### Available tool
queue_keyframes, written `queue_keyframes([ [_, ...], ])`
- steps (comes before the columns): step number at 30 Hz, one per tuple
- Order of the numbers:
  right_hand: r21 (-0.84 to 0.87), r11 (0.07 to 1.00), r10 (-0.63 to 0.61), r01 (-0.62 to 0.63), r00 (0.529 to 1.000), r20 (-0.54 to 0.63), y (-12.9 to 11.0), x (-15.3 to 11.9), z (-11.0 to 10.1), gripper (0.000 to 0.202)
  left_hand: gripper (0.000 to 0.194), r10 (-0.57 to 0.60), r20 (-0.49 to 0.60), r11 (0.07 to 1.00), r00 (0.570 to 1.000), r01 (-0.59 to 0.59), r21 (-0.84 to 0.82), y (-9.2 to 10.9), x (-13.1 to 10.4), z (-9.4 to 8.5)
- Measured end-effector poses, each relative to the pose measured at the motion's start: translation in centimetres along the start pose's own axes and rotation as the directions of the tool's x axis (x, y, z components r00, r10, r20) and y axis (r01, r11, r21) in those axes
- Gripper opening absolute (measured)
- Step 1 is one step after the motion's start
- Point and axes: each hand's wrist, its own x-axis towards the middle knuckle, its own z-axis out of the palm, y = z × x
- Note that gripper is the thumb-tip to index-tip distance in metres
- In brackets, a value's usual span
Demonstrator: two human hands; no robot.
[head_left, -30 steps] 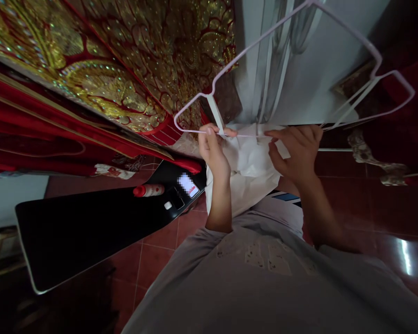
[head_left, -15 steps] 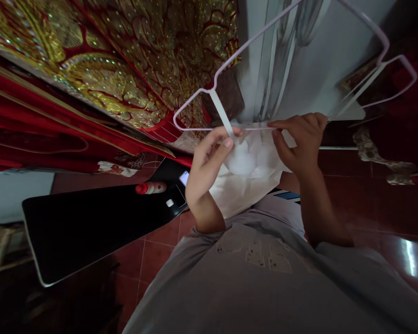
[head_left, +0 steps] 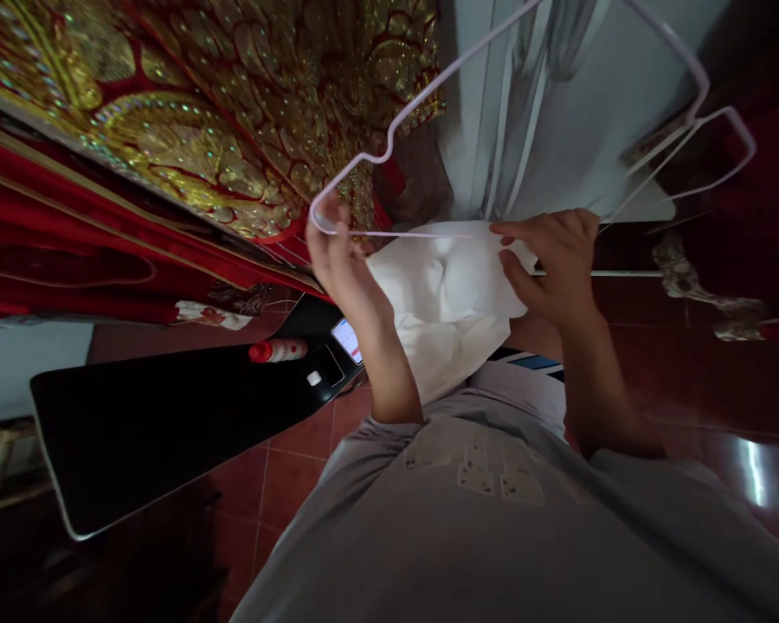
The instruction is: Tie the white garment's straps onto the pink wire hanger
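A white strappy top hangs below the bottom bar of a pale lilac clothes hanger. At the hanger's left corner is my left hand, its fingers curled round the end and slightly blurred. No strap shows in the left notch. My right hand is at the upper right edge of the top, close to the bar, with thumb and forefinger on the fabric. From the right notch, a thin white strap runs down behind this hand.
Red and gold sequinned cloth hangs at the upper left. Below it, a black table holds a red-capped bottle, a lit phone and a small white case. A pale cabinet stands ahead, above red floor tiles.
My left hand has moved left from the strap and bar to the hanger's corner. The left strap has come out of its notch. The hanger has shifted slightly left.
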Motion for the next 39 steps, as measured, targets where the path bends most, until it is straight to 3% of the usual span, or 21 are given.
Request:
queue_keyframes([
  [3,0.040,0.998,-0.042,0.040,0.998,0.054,-0.9,0.1,0.4,0.039,0.023,-0.199,0.230,0.980,0.953,0.192,0.053,-1.7,-0.9,0.3],
  [5,0.054,0.997,-0.067,0.063,0.996,0.060,-1.6,-0.1,0.7,0.045,0.032,-0.228,0.276,0.974,0.934,0.220,0.063,-2.3,-1.8,0.8],
  [7,0.069,0.995,-0.066,0.068,0.997,-0.030,-2.0,-0.4,0.9,0.043,0.038,-0.227,0.275,0.974,0.934,0.219,0.059,-2.7,-2.6,1.2],
  [8,0.084,0.995,-0.049,0.061,0.990,-0.132,-2.1,-0.7,1.0,0.040,0.040,-0.233,0.280,0.973,0.931,0.225,0.059,-2.8,-2.9,1.4],
  [10,0.134,0.991,0.039,0.019,0.909,-0.414,-1.7,-1.2,1.0,0.031,0.040,-0.243,0.324,0.969,0.915,0.244,0.038,-3.0,-3.4,1.5],
  [12,0.224,0.974,0.168,-0.024,0.740,-0.651,-0.9,-1.6,1.0,0.025,0.040,-0.238,0.394,0.965,0.888,0.261,-0.003,-3.0,-3.6,1.5],
  [13,0.281,0.959,0.228,-0.037,0.691,-0.686,-0.3,-1.8,0.9,0.023,0.041,-0.232,0.420,0.964,0.878,0.263,-0.019,-3.1,-3.7,1.5],
  [14,0.342,0.939,0.274,-0.040,0.689,-0.671,0.3,-1.9,0.9,0.023,0.041,-0.225,0.429,0.965,0.875,0.261,-0.027,-3.1,-3.7,1.4],
  [17,0.487,0.871,0.311,-0.065,0.841,-0.443,2.1,-2.1,0.9,0.033,0.043,-0.209,0.400,0.970,0.893,0.242,-0.034,-3.3,-3.6,1.5],
  [18,0.503,0.860,0.314,-0.089,0.869,-0.383,2.5,-2.1,1.0,0.035,0.043,-0.209,0.390,0.970,0.897,0.242,-0.036,-3.2,-3.6,1.6],
  [20,0.492,0.864,0.336,-0.103,0.847,-0.413,3.3,-2.1,1.5,0.032,0.044,-0.223,0.375,0.968,0.900,0.250,-0.026,-3.2,-3.6,1.7],
  [23,0.461,0.884,0.365,-0.083,0.738,-0.567,4.0,-2.1,2.0,0.029,0.043,-0.257,0.340,0.965,0.905,0.259,0.040,-2.9,-3.8,1.7],
  [24,0.461,0.883,0.375,-0.091,0.729,-0.573,4.2,-2.1,2.0,0.028,0.043,-0.261,0.334,0.964,0.906,0.260,0.050,-2.8,-3.9,1.7],
  [28,0.451,0.860,0.434,-0.237,0.804,-0.405,4.5,-2.0,1.2,0.019,0.043,-0.271,0.332,0.961,0.904,0.275,0.034,-2.6,-4.2,1.8],
  [33,0.513,0.839,0.454,-0.180,0.752,-0.479,4.3,-1.2,0.3,0.032,0.042,-0.275,0.328,0.958,0.904,0.286,0.016,-2.7,-4.0,1.8],
  [39,0.538,0.805,0.493,-0.250,0.786,-0.373,3.3,-1.9,0.3,0.020,0.044,-0.247,0.333,0.966,0.910,0.260,0.007,-3.1,-3.8,1.9],
])
